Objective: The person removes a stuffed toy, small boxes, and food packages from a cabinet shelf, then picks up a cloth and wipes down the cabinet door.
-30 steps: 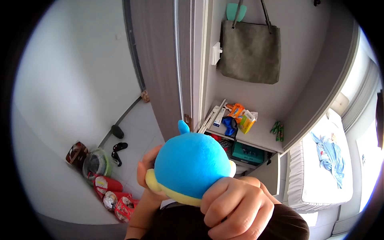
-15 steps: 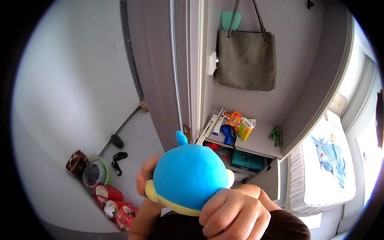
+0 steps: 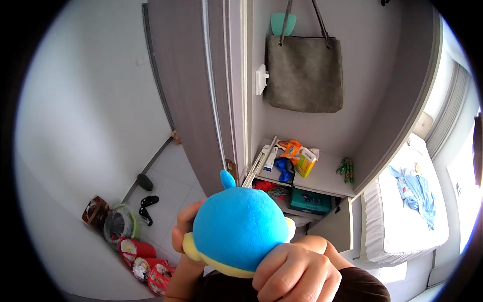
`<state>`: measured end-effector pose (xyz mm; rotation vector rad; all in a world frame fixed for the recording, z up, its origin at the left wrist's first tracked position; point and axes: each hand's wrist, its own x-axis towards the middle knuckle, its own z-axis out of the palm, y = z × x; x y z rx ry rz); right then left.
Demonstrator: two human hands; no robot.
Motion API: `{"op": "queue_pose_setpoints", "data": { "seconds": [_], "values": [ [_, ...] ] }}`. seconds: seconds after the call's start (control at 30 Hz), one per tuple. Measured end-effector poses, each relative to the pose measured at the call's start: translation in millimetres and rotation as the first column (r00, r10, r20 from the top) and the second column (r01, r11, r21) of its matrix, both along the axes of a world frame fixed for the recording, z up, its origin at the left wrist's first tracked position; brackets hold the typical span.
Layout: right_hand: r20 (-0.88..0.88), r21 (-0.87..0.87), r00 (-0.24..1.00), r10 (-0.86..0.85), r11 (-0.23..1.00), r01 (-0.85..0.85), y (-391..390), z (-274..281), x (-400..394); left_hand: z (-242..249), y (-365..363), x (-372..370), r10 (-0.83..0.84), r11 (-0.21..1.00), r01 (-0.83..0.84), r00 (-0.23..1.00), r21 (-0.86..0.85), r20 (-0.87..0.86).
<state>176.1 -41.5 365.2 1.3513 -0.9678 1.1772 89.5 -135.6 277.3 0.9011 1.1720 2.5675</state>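
A blue and yellow plush toy (image 3: 239, 226), round with a small blue tuft at one end, is held up between my two hands in the lower middle of the head view. My left hand (image 3: 187, 226) grips its left side beside a yellow nub, with the fingertips curled round and the rest hidden behind the toy. Over the lower right side, my right hand (image 3: 298, 272) is closed with bent fingers pressed against the plush. A second, paler nub shows just above that hand.
A grey tote bag (image 3: 304, 74) hangs in the open cupboard. Below it, the shelf (image 3: 329, 182) bears a yellow box (image 3: 306, 162) and small packets. Red bags (image 3: 160, 276), a clear basket (image 3: 121, 222) and shoes (image 3: 149, 201) are on the left floor; a bed (image 3: 402, 221) stands right.
The surroundings have shifted slightly left in view. The toy sits a little lower in the picture, its tuft tilted slightly differently. Both hands keep their hold on it.
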Motion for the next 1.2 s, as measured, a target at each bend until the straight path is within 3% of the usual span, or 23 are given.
{"op": "queue_pose_setpoints", "data": {
  "seconds": [0.03,0.07,0.13,0.33,0.43,0.47,0.53,0.57,0.6,0.63,0.67,0.73,0.77,0.93,1.03,1.1,1.13,1.2],
  "values": [
    [0.002,-0.003,1.000,-0.010,1.000,0.010,1,0,1,-8,0,-4,0.030,0.999,-0.030,0.999,-0.019,0.021],
    [0.006,-0.011,1.000,-0.017,1.000,0.017,3,0,1,-24,-1,-19,-0.128,0.983,0.145,0.981,0.112,-0.146],
    [0.012,-0.020,0.999,-0.040,0.999,0.040,7,0,2,-38,3,-31,-0.270,0.914,0.346,0.907,0.210,-0.322],
    [0.040,-0.021,0.985,-0.169,0.985,0.170,33,-2,9,-10,55,-17,-0.482,0.787,0.557,0.823,0.263,-0.301],
    [0.094,0.060,0.974,-0.208,0.977,0.203,62,1,15,6,82,-11,-0.630,0.616,0.689,0.722,0.382,-0.287],
    [0.104,0.070,0.960,-0.259,0.965,0.253,74,-5,15,7,81,-16,-0.652,0.727,0.661,0.749,0.184,-0.115],
    [0.116,0.091,0.926,-0.358,0.933,0.349,103,-15,16,5,97,-21,-0.632,0.773,0.633,0.774,-0.039,0.042],
    [0.182,0.153,0.889,-0.421,0.905,0.397,127,-10,20,-5,114,-27,-0.414,0.909,0.368,0.854,-0.198,-0.314],
    [0.348,0.165,0.712,-0.610,0.787,0.594,145,-12,27,-16,132,-34,-0.260,0.960,0.155,0.801,-0.233,-0.539],
    [0.474,0.124,0.560,-0.679,0.682,0.721,160,-11,27,-28,149,-41,-0.081,0.978,-0.086,0.687,-0.192,-0.722],
    [0.511,0.046,0.547,-0.664,0.656,0.753,189,-7,15,-21,161,-44,-0.080,0.980,-0.079,0.681,-0.182,-0.728],
    [0.707,-0.157,0.547,-0.448,0.655,0.739,234,12,6,-4,187,-50,-0.136,0.939,-0.209,0.502,-0.272,-0.854],
    [0.779,-0.211,0.521,-0.348,0.637,0.742,257,23,6,1,195,-47,-0.087,0.949,-0.217,0.521,-0.230,-0.849],
    [0.833,-0.233,0.458,-0.311,0.553,0.800,382,68,5,-5,223,-53,-0.069,0.958,-0.184,0.595,-0.219,-0.801],
    [0.854,-0.202,0.413,-0.317,0.530,0.824,443,92,6,-13,232,-59,-0.118,0.912,-0.225,0.658,-0.344,-0.744],
    [0.883,-0.078,0.229,-0.410,0.351,0.933,473,108,3,-16,234,-63,-0.123,0.905,-0.228,0.668,-0.359,-0.734],
    [0.883,-0.078,0.226,-0.411,0.347,0.935,489,117,0,-17,235,-64,-0.124,0.897,-0.236,0.679,-0.375,-0.724],
    [0.887,-0.055,0.149,-0.438,0.222,0.974,519,134,-6,-18,237,-66,-0.118,0.891,-0.246,0.687,-0.381,-0.717]
  ]
}}
